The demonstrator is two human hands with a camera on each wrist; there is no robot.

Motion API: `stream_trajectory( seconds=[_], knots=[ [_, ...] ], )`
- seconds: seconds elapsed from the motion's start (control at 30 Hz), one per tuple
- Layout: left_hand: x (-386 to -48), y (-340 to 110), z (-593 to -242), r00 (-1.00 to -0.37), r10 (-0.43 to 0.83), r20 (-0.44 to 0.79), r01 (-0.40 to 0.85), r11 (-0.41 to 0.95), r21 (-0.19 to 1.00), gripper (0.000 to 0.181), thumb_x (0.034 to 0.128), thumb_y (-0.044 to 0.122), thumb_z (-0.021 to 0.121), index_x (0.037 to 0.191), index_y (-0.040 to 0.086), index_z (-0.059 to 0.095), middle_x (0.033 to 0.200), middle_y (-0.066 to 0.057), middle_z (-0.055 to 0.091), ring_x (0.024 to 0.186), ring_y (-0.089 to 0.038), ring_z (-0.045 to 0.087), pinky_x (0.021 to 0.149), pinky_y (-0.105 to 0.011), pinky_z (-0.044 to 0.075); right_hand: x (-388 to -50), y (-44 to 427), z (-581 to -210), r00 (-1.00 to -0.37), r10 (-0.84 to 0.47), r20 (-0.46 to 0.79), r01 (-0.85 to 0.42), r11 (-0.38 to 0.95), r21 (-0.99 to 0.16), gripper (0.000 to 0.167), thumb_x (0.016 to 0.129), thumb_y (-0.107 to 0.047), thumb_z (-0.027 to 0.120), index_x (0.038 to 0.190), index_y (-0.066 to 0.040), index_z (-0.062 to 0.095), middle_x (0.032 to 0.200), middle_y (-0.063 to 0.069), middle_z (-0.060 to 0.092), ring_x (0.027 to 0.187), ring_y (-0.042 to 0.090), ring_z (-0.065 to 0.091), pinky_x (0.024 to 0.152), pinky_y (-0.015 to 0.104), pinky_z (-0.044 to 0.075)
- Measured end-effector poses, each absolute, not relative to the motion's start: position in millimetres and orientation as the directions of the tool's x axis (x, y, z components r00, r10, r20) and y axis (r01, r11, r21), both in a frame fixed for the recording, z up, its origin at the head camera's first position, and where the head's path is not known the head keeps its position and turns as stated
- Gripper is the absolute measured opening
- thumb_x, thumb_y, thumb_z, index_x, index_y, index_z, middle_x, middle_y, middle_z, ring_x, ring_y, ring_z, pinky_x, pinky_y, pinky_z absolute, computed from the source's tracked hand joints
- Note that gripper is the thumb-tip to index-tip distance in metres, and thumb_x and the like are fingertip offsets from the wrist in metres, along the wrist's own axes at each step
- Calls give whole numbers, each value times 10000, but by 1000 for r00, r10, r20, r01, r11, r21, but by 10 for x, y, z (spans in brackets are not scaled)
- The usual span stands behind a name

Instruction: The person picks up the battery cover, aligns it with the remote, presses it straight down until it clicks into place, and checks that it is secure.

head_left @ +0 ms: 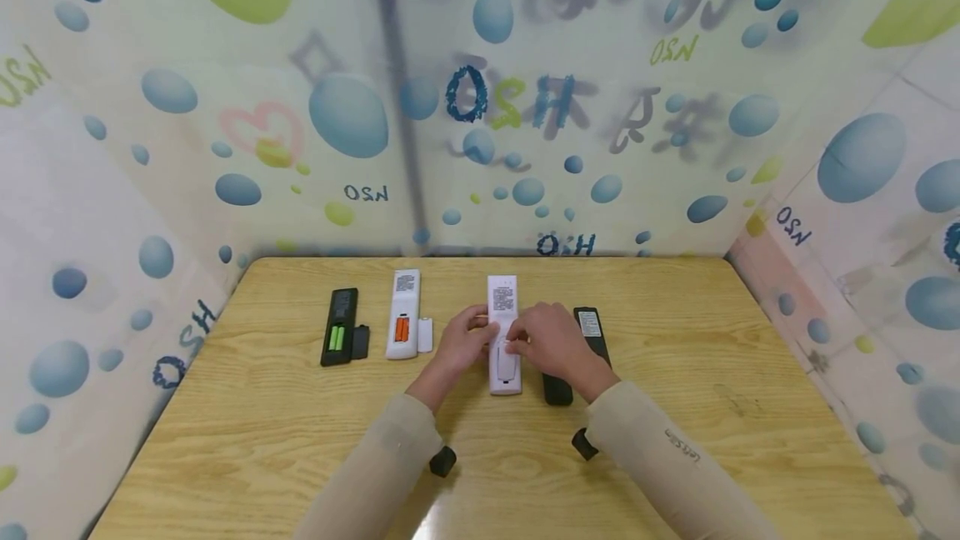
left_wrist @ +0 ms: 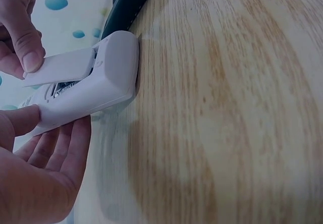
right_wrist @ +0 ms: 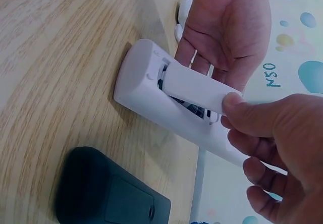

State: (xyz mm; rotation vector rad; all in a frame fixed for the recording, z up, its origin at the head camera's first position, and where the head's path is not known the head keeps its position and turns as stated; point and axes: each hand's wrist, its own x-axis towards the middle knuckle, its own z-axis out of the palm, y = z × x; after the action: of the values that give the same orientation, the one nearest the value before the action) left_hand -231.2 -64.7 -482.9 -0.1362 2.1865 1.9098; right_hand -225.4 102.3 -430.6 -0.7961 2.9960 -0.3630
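The white remote (right_wrist: 146, 103) lies back up near the middle of the surface (head_left: 697, 457), between the two hands. The left hand (head_left: 459, 347) grasps it by the side, thumb on the near edge and fingers curled beneath. The right hand (head_left: 555, 340) pinches the free end of the cover (right_wrist: 197, 89) between thumb and fingers, so the cover stands tilted over the battery slot while its other end sits at the notch near the remote's end. Something dark shows inside the slot, but the gap is too narrow to tell whether it is batteries.

The likeliest trouble is at that notch: levering the cover too steeply could strain or snap its small tabs, and forcing it down out of line could jam it. The pinch takes in only the tip, so a slip of the thumb could let the cover drop. If the left hand's grip loosens, the remote could twist under the pull. The black remote (head_left: 557, 390) lies just beside, below the right forearm, where a careless sweep of the wrist could knock it.
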Motion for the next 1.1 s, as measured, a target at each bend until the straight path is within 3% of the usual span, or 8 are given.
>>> stream_trajectory(
  seconds=[0.37, 0.6, 1.1],
  knots=[
    [-2312, -650, -4827, -969, 80, -233, -219, 148, 964, 391, 979, 168, 587, 1362, 100, 538, 1261, -159, 609, 984, -207, 647, 798, -381, 590, -2254, 1029, -4266, -890, -455, 13, -442, 858, -260, 113, 852, -319, 751, 920, -238, 791, 898, -102, 738, 828, 115, 561, 871, 405, 457],
    [-2308, -648, -4837, -970, 79, -229, -216, 147, 965, 388, 974, 161, 596, 1354, 99, 544, 1259, -160, 613, 981, -207, 646, 791, -387, 593, -2261, 1023, -4320, -877, -479, 33, -472, 848, -243, 112, 844, -334, 755, 897, -243, 794, 874, -99, 732, 784, 111, 550, 807, 397, 451],
    [-2310, -636, -4823, -967, 68, -247, -236, 135, 962, 376, 978, 166, 592, 1348, 114, 549, 1250, -145, 610, 995, -214, 645, 766, -340, 593, -2236, 999, -4390, -880, -473, 33, -470, 860, -198, 140, 847, -365, 747, 923, -258, 795, 866, -103, 722, 763, 104, 517, 793, 350, 428]
  ],
)
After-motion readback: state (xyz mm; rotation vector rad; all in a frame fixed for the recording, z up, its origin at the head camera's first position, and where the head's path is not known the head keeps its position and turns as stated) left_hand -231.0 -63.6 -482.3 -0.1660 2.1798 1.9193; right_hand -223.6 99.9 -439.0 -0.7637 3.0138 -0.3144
